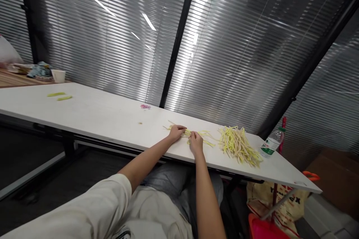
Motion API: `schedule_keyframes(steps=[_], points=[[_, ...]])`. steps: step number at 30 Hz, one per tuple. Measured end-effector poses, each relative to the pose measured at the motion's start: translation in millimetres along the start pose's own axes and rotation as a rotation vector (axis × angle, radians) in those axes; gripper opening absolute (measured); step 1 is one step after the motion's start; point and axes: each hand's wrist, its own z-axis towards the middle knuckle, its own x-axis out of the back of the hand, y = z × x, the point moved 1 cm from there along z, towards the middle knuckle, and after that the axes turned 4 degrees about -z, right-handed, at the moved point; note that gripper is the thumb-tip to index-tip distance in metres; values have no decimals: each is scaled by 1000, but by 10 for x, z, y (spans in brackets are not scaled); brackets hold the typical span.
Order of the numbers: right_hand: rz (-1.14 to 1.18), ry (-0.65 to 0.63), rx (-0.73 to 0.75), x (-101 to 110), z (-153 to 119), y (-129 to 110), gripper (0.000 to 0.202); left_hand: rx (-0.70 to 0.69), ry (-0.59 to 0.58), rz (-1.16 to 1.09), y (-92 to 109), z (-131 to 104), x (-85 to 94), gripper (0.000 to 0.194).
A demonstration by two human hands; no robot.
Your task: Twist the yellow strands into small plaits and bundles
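Several pale yellow-green strands (208, 142) lie on the white table around both hands. My left hand (177, 133) has its fingers closed on some of them. Just to its right, my right hand (195, 142) pinches at the same strands, its fingertips close to the left ones. A large loose pile of yellow and pinkish strands (238, 145) lies right of my hands. Two yellow-green bundles (64, 98) rest far off on the left part of the table.
The white table (106, 119) runs along window blinds. A small pink heap (145, 106) lies near its back edge. A plastic bottle (272, 143) stands at the right end. A white cup (58, 75) is at the far left. Below right are a bag and a red dustpan.
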Motion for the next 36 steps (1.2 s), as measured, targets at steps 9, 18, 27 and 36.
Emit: schedule_keyframes(steps=[9, 18, 27, 36], points=[[-16, 0, 15, 18, 6, -12, 38, 18, 107, -191, -29, 24, 16, 23], [-9, -18, -7, 23, 0, -8, 34, 18, 125, -149, -80, 54, 2, 21], [3, 125, -37, 51, 19, 4, 35, -31, 13, -16, -57, 35, -22, 22], [-2, 234, -79, 86, 25, -13, 34, -157, -152, 95, -46, -11, -64, 21]])
